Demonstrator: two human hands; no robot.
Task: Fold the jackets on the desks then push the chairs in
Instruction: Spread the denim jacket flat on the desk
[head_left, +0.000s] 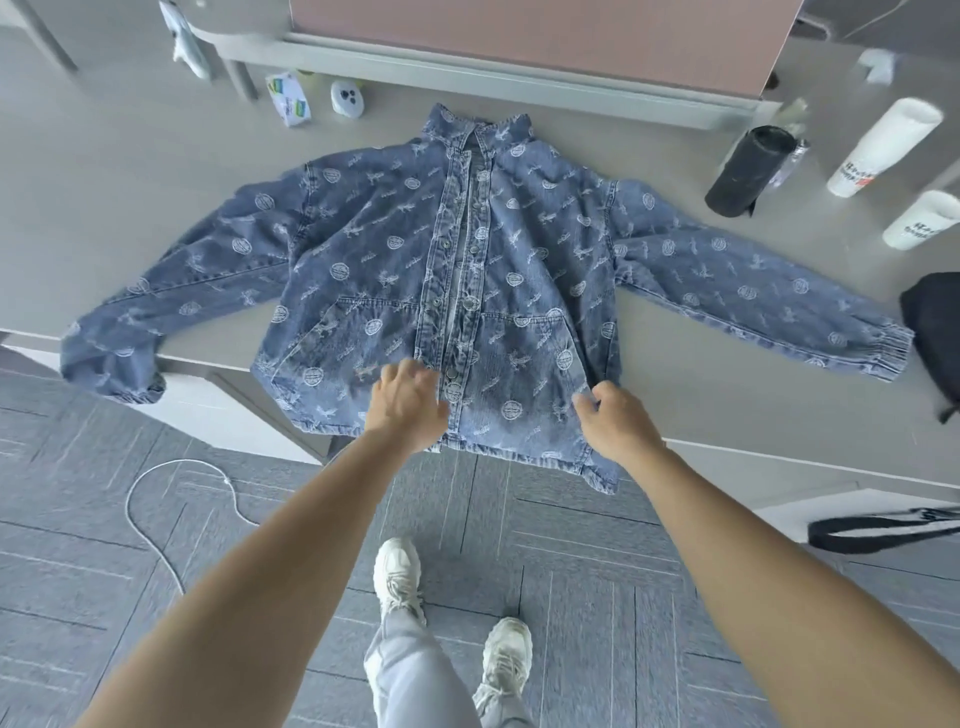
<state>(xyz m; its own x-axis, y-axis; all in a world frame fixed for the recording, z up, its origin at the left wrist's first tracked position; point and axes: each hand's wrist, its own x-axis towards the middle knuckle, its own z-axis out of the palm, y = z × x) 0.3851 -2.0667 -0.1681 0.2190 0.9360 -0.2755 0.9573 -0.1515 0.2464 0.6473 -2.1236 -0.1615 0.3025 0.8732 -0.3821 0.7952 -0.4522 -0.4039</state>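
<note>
Place: an office, from where I stand | middle: long grey desk (130, 171) in front of me | top: brown divider panel (519, 31) along the desk's far edge | bottom: grey carpet tiles (78, 571), white cable (176, 461) lower left | upper right: paper cups (883, 148) | upper left: tissue pack (288, 98)

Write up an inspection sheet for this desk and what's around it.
Surface: grey desk, jacket hem overhanging its front edge.
Job's things: denim jacket spread flat, front up, sleeves out; no chair seen.
Clutter: tissue pack, black roll, white cylinders, black bag.
Hands: left hand rests on the jacket's front; right hand pinches its side edge.
Cables: white cable looped on the floor.
Surroundings: grey carpet tiles, partition behind the desk.
</note>
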